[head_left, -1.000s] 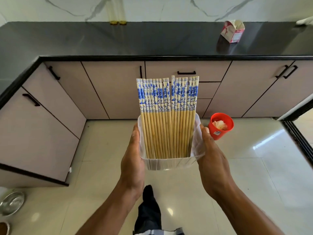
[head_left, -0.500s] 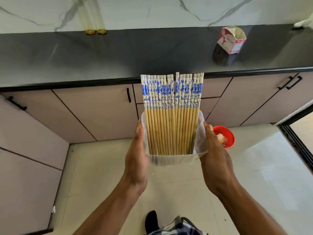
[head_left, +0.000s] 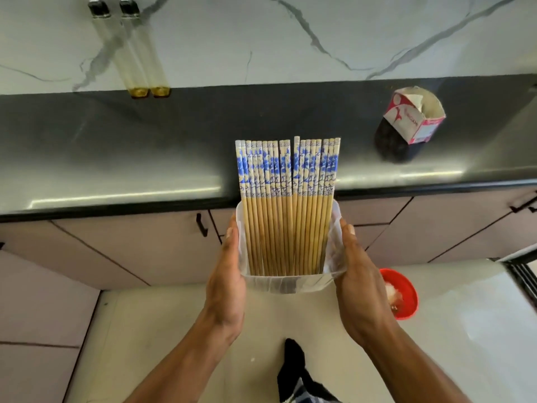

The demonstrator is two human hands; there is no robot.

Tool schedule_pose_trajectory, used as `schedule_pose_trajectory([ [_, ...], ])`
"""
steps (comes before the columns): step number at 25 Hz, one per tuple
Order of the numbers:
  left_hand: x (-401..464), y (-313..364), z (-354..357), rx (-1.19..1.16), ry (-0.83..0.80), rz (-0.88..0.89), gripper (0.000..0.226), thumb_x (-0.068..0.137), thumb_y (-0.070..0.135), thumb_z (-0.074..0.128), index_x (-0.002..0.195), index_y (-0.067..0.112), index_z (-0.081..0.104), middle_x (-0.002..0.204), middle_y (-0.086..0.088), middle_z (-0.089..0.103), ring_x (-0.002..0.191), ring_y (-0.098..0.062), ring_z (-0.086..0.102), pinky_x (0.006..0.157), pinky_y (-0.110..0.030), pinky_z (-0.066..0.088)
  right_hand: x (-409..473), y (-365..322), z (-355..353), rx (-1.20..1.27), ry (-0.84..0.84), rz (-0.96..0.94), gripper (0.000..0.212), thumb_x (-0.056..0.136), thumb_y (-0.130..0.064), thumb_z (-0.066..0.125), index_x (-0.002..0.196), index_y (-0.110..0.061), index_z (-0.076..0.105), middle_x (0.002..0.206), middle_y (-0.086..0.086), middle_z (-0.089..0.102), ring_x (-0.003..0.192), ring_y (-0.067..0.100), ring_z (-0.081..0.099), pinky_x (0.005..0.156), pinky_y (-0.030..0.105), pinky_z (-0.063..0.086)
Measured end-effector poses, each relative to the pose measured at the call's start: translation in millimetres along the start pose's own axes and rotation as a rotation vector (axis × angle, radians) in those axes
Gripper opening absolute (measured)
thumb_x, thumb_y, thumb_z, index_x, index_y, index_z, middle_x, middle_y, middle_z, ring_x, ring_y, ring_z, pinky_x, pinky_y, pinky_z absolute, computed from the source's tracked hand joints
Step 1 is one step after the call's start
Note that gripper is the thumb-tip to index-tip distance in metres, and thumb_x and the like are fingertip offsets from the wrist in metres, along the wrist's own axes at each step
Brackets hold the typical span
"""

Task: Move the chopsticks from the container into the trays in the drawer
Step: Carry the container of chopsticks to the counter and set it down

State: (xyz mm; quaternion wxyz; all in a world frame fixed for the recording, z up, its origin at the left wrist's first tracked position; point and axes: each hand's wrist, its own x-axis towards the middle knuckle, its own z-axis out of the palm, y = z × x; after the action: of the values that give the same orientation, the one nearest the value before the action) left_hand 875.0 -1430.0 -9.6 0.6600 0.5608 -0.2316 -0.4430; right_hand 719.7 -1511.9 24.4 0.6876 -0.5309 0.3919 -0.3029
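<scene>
A clear plastic container is held up in front of the dark counter, gripped from both sides. My left hand presses its left wall and my right hand its right wall. Inside stand several bamboo chopsticks in a tight row, their blue-and-white patterned tops sticking out above the rim and overlapping the counter edge. The drawers below the counter, behind the container, are closed; no trays are visible.
The dark counter carries a red-and-white carton at the right and two glass bottles against the marble wall. A red bowl sits on the pale floor tiles at the right. Closed cabinet doors with black handles line the front.
Both hands have carried the container closer to the counter and higher in view. The view has tilted up, so the wall and counter fill more of the frame.
</scene>
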Motion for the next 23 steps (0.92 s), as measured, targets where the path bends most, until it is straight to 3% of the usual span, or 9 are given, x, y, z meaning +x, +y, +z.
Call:
schedule_pose_trajectory([
  [4, 69.3, 20.1, 36.9, 0.017, 0.029, 0.037, 0.066, 0.094, 0.058, 0.029, 0.150, 0.027, 0.044, 0.149, 0.008, 0.053, 0.142, -0.011, 0.043, 0.122, -0.048, 0.026, 79.2, -25.0, -25.2, -0.025, -0.002, 0.011, 0.040, 0.104, -0.048, 0.021, 0.137, -0.058, 0.041, 0.119, -0.041, 0.059, 0.115, -0.020, 0.052, 0.094, 0.017, 0.043],
  [8, 130.9, 35.8, 54.5, 0.061, 0.018, 0.087, 0.061, 0.095, 0.053, 0.026, 0.147, 0.029, 0.047, 0.140, 0.008, 0.061, 0.133, -0.010, 0.053, 0.109, -0.038, 0.042, 144.5, -40.7, -33.1, -0.066, 0.042, -0.006, 0.046, 0.102, -0.051, 0.024, 0.146, -0.048, 0.039, 0.108, -0.042, 0.059, 0.099, -0.024, 0.055, 0.081, 0.013, 0.044],
  [11, 176.4, 42.4, 54.9, 0.052, 0.069, 0.052, 0.059, 0.096, 0.060, 0.031, 0.144, 0.033, 0.050, 0.137, 0.009, 0.062, 0.132, -0.011, 0.053, 0.114, -0.043, 0.038, 192.8, -45.9, -30.3, -0.038, 0.020, -0.009, 0.041, 0.101, -0.055, 0.027, 0.139, -0.057, 0.040, 0.114, -0.047, 0.056, 0.113, -0.021, 0.049, 0.103, 0.028, 0.037],
  [14, 221.9, 46.0, 48.0, 0.080, 0.066, 0.034, 0.060, 0.095, 0.061, 0.029, 0.145, 0.035, 0.049, 0.138, 0.009, 0.062, 0.131, -0.011, 0.054, 0.113, -0.042, 0.040, 237.3, -49.4, -21.7, 0.002, 0.028, 0.010, 0.029, 0.099, -0.059, 0.030, 0.118, -0.070, 0.049, 0.111, -0.048, 0.057, 0.116, -0.017, 0.047, 0.109, 0.034, 0.031],
  [18, 272.3, 55.9, 38.5, 0.073, 0.052, -0.008, 0.054, 0.095, 0.061, 0.027, 0.135, 0.040, 0.056, 0.129, 0.012, 0.067, 0.125, -0.008, 0.059, 0.098, -0.029, 0.045, 284.8, -51.8, -8.9, -0.009, 0.004, -0.015, 0.036, 0.099, -0.058, 0.029, 0.133, -0.065, 0.042, 0.131, -0.039, 0.053, 0.128, -0.012, 0.044, 0.109, 0.030, 0.032],
  [20, 295.8, 59.4, 32.8, 0.077, 0.061, -0.026, 0.053, 0.092, 0.060, 0.027, 0.134, 0.043, 0.056, 0.128, 0.016, 0.067, 0.123, -0.004, 0.059, 0.101, -0.029, 0.044, 308.6, -52.5, -3.2, -0.019, 0.026, -0.015, 0.040, 0.098, -0.059, 0.029, 0.136, -0.062, 0.041, 0.133, -0.035, 0.054, 0.129, -0.007, 0.046, 0.106, 0.031, 0.036],
  [23, 331.7, 62.1, 25.3, 0.102, 0.052, -0.029, 0.059, 0.092, 0.061, 0.026, 0.141, 0.040, 0.051, 0.132, 0.017, 0.064, 0.125, -0.003, 0.057, 0.109, -0.033, 0.042, 339.8, -55.2, 5.7, -0.041, 0.065, -0.005, 0.041, 0.099, -0.057, 0.029, 0.138, -0.057, 0.043, 0.126, -0.031, 0.059, 0.117, -0.010, 0.052, 0.092, 0.021, 0.041],
])
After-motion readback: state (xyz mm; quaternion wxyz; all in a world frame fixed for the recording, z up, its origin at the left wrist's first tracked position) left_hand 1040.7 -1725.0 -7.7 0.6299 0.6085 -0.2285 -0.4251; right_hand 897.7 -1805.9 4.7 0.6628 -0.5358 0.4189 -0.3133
